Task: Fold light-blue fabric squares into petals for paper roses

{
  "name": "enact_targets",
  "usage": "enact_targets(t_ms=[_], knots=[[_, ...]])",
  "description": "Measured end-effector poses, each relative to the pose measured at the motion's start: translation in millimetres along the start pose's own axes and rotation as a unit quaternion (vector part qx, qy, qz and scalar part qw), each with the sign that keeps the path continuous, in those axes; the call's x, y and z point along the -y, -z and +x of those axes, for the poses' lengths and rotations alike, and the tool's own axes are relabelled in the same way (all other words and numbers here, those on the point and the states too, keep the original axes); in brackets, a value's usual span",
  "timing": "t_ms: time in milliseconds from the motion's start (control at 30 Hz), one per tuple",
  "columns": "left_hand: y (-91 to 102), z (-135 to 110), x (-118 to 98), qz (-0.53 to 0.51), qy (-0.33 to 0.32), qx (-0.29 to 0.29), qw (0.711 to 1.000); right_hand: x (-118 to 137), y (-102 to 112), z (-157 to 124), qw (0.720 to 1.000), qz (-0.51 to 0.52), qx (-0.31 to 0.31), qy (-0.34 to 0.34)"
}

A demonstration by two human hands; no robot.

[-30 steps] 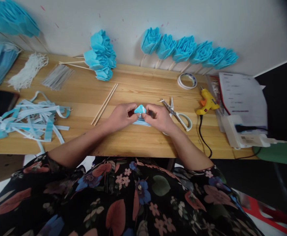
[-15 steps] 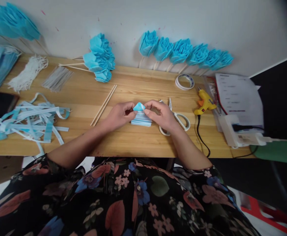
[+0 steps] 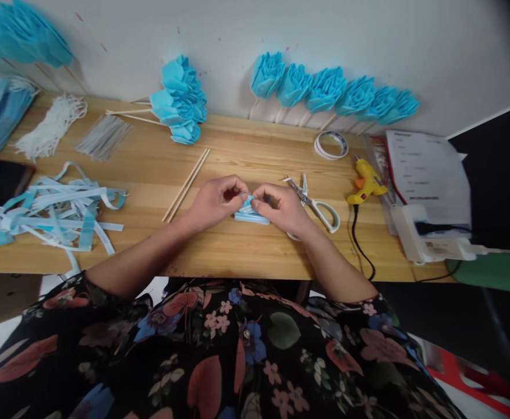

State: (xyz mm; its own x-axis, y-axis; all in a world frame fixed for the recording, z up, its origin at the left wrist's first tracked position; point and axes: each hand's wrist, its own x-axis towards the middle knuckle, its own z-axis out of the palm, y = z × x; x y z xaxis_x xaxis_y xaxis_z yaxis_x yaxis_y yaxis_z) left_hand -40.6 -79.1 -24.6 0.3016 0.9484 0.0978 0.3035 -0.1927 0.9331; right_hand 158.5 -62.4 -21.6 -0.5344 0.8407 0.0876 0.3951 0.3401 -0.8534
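Between my hands is a small folded piece of light-blue mask fabric (image 3: 247, 205). My left hand (image 3: 220, 201) pinches its left side between thumb and fingers. On the right side, my right hand (image 3: 281, 206) pinches it too, covering part of it with the fingertips. Just below lies a stack of pale-blue pleated fabric (image 3: 252, 219), mostly hidden by the hands and the piece. White-handled scissors (image 3: 320, 212) rest slightly open beside my right hand, one handle loop partly behind the wrist. Two wooden sticks (image 3: 187, 185) lie left of my left hand.
Blue fabric flowers (image 3: 327, 90) on sticks lean on the wall, with more flowers (image 3: 179, 105) further left. A tape roll (image 3: 330, 145), yellow glue gun (image 3: 366, 181) and white power strip (image 3: 429, 238) are right. Cut strips (image 3: 58, 215), white cords (image 3: 52, 128) and wires (image 3: 103, 138) lie left.
My fingertips have come closer together over the blue piece, which now shows less. My right hand has shifted lower, uncovering more of the scissors. The view has shifted slightly.
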Motion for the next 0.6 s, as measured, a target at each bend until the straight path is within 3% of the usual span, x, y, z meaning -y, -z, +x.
enact_targets(t_ms=[133,600], knots=[[-1.3,-0.5,-1.4,-0.006,0.006,0.004,1.000,0.3,0.4,0.0,1.000,-0.004,-0.023,-0.007],[-0.1,1.2,2.0,-0.033,0.019,0.002,0.999,-0.2,3.9,1.1,1.000,-0.013,-0.014,-0.006]])
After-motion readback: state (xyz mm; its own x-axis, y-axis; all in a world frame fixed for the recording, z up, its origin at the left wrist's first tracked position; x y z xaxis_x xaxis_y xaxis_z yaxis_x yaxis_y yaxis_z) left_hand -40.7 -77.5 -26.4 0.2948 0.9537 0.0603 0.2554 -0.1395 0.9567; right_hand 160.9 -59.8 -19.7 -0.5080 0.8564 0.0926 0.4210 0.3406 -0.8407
